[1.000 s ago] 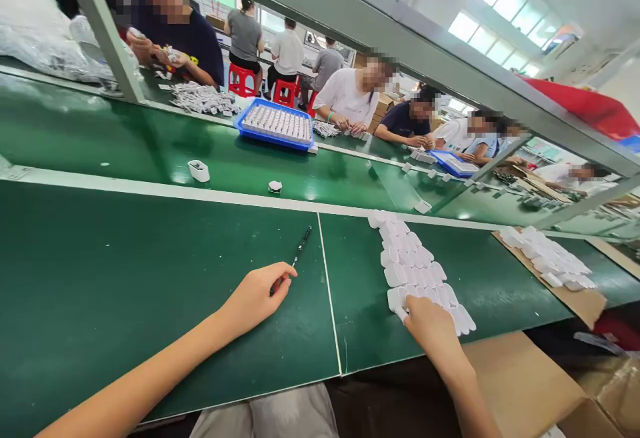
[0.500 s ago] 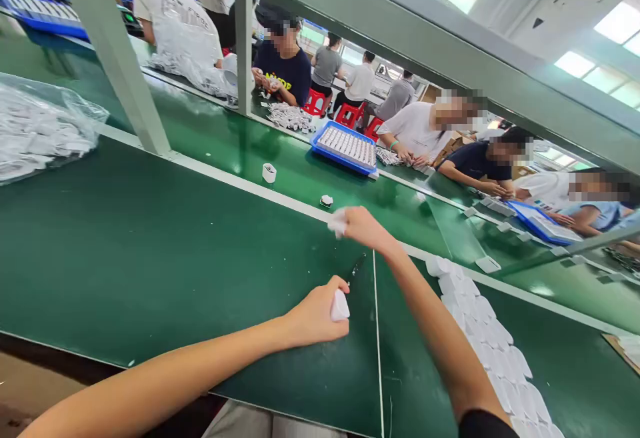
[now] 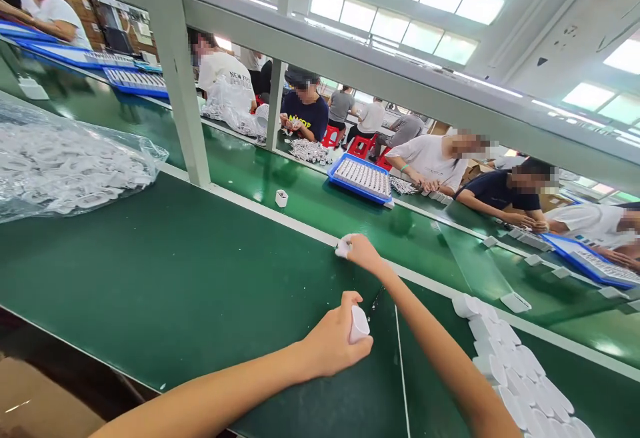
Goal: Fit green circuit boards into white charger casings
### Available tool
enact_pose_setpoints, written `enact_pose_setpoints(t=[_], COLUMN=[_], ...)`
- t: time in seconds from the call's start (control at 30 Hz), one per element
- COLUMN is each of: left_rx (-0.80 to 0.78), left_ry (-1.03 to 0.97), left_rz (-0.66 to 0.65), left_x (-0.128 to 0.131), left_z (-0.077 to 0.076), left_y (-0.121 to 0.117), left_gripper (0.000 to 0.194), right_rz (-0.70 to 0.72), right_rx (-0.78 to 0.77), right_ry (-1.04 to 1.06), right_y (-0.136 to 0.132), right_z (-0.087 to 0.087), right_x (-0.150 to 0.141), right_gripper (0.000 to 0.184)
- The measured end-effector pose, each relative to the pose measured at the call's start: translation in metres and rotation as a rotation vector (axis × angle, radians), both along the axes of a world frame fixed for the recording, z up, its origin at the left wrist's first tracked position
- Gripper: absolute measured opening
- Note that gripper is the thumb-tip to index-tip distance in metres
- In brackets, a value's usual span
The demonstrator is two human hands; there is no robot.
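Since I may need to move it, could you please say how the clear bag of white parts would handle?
The clear bag looks thin and wrinkled, so probably floppy; the heaped white parts inside would likely shift.

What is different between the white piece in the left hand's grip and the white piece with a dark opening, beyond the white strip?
The held piece sits in the left hand's grip; the standing piece rests beyond the white strip, touched by no hand. The held piece shows a plain pale face; the standing piece shows a dark opening. Both are white.
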State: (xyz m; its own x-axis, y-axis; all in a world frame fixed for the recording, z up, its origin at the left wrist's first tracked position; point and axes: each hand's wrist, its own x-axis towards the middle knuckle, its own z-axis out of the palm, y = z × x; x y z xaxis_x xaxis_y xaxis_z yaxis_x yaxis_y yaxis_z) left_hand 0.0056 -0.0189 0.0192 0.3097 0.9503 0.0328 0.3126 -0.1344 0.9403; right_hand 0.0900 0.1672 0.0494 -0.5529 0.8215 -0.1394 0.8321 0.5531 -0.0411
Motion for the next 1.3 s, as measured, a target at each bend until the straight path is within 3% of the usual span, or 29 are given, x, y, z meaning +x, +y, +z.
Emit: enact_pose_setpoints(t=[0.1,0.2,0.37,0.43,0.5,0.6,0.67,0.83,0.93,1.03,1.17,1.3], left_rx=[0.036,0.064,0.067,0.063,0.069,0.118,0.182,0.509,0.648,0.684,0.694,0.702], left_ry=[0.011,0.011,0.012,-0.001,-0.021,-0.049,-0.059,-0.087,-0.023,-0.008,-0.059,-0.038], left_rz=[-0.019,-0.044,-0.074,-0.084,-0.086,-0.065,-0.045,0.002,-0.013,-0.005,0.008,-0.055], left_x=[0.005,0.008,0.008,0.006,0.002,-0.011,-0.023,-0.049,-0.053,-0.048,-0.039,-0.034], left_z=[-0.004,-0.008,-0.01,-0.008,-0.004,0.013,0.033,0.096,0.127,0.145,0.147,0.139], left_y=[-0.002,-0.002,-0.002,-0.001,0.002,0.007,0.009,0.002,-0.007,-0.014,-0.015,-0.012], left_gripper=[0.054,0.054,0.045,0.042,0.04,0.037,0.038,0.046,0.049,0.048,0.051,0.053], right_rz=[0.006,-0.026,0.191,0.278,0.317,0.314,0.285,0.203,0.171,0.202,0.369,0.546], right_rx=[0.037,0.088,-0.063,-0.117,-0.144,-0.15,-0.135,-0.132,-0.075,0.016,0.207,0.344], right_ry=[-0.036,-0.054,0.025,0.066,0.097,0.161,0.25,0.623,0.977,1.291,1.563,1.564], right_y=[-0.035,-0.051,-0.043,-0.038,-0.033,-0.029,-0.028,-0.028,-0.039,-0.068,-0.125,-0.172], right_z=[-0.006,-0.009,-0.003,-0.002,-0.003,-0.005,-0.008,-0.007,0.014,0.051,0.097,0.116], right_x=[0.015,0.027,0.042,0.043,0.042,0.039,0.039,0.045,0.051,0.062,0.08,0.081], right_gripper=[0.018,0.021,0.071,0.066,0.049,0.024,0.009,0.01,0.023,0.039,0.034,0.026])
